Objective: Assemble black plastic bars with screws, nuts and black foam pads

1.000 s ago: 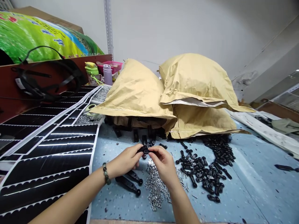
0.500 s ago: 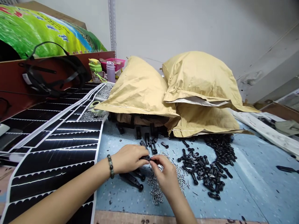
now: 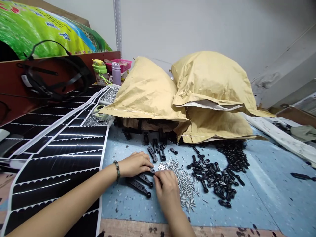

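Note:
My left hand [image 3: 137,164], with a bead bracelet at the wrist, is closed on a black plastic arm piece [image 3: 151,171], holding it low over the blue table. My right hand [image 3: 168,189] is closed at that piece's near end, a dark bit showing between its fingertips; the fingers partly hide the joint. Longer black arms with ball ends [image 3: 140,188] lie beside and below my left hand. Silver screws [image 3: 186,187] and small nuts spread just right of and behind my right hand. Another black arm [image 3: 152,154] lies beyond my hands.
A heap of small black plastic links [image 3: 217,179] lies to the right. Large tan paper sacks [image 3: 150,89] stand behind, one open with black parts spilling out. Black sheets [image 3: 61,164] cover the left side, with scissors [image 3: 99,110] beside metal bits. Bottles [image 3: 116,73] stand at the back.
Both hands have lowered slightly toward the table. My right hand has moved down and left, its back now turned up, uncovering more screws.

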Demonstrator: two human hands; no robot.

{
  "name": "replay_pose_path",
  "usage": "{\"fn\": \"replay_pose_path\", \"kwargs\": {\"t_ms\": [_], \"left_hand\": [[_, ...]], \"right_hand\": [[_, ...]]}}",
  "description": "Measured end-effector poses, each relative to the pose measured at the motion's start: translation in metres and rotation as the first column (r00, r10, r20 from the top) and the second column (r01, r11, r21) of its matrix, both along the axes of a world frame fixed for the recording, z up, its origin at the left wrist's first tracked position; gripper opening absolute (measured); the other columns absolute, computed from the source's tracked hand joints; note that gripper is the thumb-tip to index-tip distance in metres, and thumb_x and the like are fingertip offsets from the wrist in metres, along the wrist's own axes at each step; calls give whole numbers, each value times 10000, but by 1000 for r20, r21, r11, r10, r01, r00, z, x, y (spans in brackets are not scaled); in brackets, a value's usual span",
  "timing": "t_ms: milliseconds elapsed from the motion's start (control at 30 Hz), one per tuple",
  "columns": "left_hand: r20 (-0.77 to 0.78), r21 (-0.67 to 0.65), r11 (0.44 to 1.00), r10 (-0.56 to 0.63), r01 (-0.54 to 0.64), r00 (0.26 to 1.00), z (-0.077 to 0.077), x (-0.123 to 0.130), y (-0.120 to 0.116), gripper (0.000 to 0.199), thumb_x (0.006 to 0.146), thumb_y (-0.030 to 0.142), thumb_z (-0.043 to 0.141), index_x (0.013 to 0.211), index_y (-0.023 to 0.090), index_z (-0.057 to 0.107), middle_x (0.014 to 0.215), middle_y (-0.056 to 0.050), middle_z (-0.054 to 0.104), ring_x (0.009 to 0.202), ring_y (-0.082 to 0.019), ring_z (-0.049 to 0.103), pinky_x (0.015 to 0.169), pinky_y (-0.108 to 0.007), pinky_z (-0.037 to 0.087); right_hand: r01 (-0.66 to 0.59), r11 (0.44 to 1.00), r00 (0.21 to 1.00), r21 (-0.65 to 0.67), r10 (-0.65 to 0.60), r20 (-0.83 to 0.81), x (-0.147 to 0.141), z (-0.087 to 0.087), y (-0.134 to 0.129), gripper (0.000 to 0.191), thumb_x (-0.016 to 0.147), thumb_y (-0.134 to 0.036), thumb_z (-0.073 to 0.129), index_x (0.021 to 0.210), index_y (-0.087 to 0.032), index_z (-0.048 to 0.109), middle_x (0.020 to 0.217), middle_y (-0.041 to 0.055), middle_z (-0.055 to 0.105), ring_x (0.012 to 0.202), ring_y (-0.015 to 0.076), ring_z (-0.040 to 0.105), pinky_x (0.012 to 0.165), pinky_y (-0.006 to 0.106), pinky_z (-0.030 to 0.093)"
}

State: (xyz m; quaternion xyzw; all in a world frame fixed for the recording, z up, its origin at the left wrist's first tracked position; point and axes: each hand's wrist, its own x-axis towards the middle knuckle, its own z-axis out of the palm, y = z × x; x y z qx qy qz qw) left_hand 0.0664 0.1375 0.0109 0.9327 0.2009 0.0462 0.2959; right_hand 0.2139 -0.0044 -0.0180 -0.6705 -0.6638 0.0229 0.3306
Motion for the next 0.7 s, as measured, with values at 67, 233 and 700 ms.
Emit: {"fn": "replay_pose_path", "kwargs": {"t_ms": [67,233,700], "left_hand": [[15,-8,1000,-1,1,1000,1,2,3,208,916,327,522,1037,310,690,988,3,665,935,-181,575,857,-296,366],[33,-8,1000,-4,4,999,9,10,8,171,874,278,575,971,319,710,943,2,658,973,-205,548,859,-316,332],[2,-113,989,93,-93,996,5,-6,1,140,817,231,611,861,308,720,894,10,664,946,-209,576,896,-341,315]], "right_hand": [[-41,999,999,-3,40,-19,4,2,-2,159,885,-105,502,934,-215,605,897,43,623,852,225,537,764,348,393],[-52,999,998,6,52,-42,8,1,-3,164,919,-141,465,982,-205,603,892,57,633,837,234,535,768,381,401],[-15,998,1000,-56,16,10,6,5,21,118,920,-229,526,960,-189,630,921,79,596,864,241,520,773,386,423]]}}
